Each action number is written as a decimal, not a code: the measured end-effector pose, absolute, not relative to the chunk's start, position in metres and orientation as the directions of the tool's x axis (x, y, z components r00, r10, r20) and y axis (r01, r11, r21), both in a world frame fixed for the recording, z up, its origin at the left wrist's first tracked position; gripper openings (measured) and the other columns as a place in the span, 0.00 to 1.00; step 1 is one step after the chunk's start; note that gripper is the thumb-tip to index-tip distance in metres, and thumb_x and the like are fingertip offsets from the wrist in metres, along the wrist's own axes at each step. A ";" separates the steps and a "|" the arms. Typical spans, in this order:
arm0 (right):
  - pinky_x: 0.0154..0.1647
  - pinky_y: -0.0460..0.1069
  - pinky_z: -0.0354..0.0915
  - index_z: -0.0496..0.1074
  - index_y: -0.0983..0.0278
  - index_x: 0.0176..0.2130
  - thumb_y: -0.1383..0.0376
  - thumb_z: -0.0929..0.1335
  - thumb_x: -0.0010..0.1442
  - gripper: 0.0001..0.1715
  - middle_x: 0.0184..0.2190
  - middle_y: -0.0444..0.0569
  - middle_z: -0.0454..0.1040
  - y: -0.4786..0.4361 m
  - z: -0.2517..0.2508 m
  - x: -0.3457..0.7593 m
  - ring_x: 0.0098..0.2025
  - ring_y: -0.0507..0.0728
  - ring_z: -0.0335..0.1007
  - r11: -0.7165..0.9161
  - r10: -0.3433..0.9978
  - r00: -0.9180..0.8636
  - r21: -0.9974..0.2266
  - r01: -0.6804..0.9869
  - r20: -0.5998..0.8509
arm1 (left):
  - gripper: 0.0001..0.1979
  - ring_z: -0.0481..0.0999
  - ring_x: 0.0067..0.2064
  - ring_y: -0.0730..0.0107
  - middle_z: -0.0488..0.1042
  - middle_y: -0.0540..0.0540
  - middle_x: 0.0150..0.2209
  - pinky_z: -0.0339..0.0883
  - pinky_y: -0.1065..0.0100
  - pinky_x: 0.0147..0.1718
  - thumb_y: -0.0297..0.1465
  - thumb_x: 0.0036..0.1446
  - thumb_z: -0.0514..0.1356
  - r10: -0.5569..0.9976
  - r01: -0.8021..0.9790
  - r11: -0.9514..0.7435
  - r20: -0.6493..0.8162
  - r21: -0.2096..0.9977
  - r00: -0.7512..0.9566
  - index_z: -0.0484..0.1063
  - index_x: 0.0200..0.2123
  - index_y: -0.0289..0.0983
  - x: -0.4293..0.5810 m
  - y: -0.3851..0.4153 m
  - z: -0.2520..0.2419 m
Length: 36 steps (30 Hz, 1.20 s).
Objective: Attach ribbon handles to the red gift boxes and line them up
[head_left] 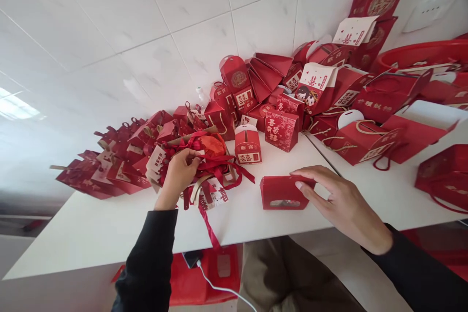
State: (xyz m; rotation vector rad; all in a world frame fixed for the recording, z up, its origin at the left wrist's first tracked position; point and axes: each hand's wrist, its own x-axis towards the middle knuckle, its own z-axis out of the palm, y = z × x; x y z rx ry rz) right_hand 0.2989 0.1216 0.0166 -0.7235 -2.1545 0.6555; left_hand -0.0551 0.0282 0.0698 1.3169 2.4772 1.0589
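My left hand [182, 171] reaches over an open box [230, 174] heaped with red ribbons [219, 165]. Its thumb and forefinger are pinched together on a ribbon there. A printed white-and-red card [215, 195] pokes out at the front of the heap, and one ribbon tail [209, 229] trails over the table edge. My right hand [336, 195] grips the upper right corner of a small red gift box [272, 189], thumb in front and fingers on the top edge. This box stands on the table and has a clear window low on its front.
Red gift boxes [281, 129] crowd the back and right of the white table [146, 226]. Rows of red gift bags [109, 170] stand at left. A red basin [420, 53] is at far right. Below are a red stool [190, 282] and a white cable [219, 286].
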 end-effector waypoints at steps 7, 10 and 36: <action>0.55 0.59 0.73 0.72 0.59 0.53 0.63 0.64 0.71 0.13 0.49 0.51 0.76 0.129 0.020 0.288 0.51 0.64 0.75 0.716 0.677 -0.534 -0.623 0.316 0.507 | 0.14 0.80 0.36 0.62 0.80 0.46 0.32 0.71 0.66 0.36 0.37 0.46 0.64 0.758 0.545 0.263 0.179 0.796 -0.627 0.76 0.36 0.37 -0.052 0.032 0.074; 0.59 0.63 0.70 0.67 0.59 0.60 0.62 0.64 0.71 0.20 0.55 0.54 0.72 0.126 0.027 0.290 0.58 0.67 0.69 0.736 0.671 -0.512 -0.566 0.372 0.537 | 0.19 0.81 0.41 0.57 0.82 0.43 0.37 0.73 0.62 0.41 0.38 0.43 0.67 0.771 0.491 0.217 0.160 0.844 -0.616 0.79 0.39 0.36 -0.053 0.032 0.074; 0.46 0.55 0.75 0.76 0.67 0.45 0.66 0.70 0.74 0.05 0.41 0.49 0.77 0.112 0.132 0.089 0.43 0.59 0.77 0.809 0.427 -0.902 -0.417 0.414 -0.066 | 0.22 0.82 0.38 0.62 0.83 0.44 0.33 0.73 0.65 0.38 0.37 0.39 0.73 0.815 0.251 0.031 0.121 0.968 -0.566 0.79 0.39 0.34 -0.063 0.018 0.072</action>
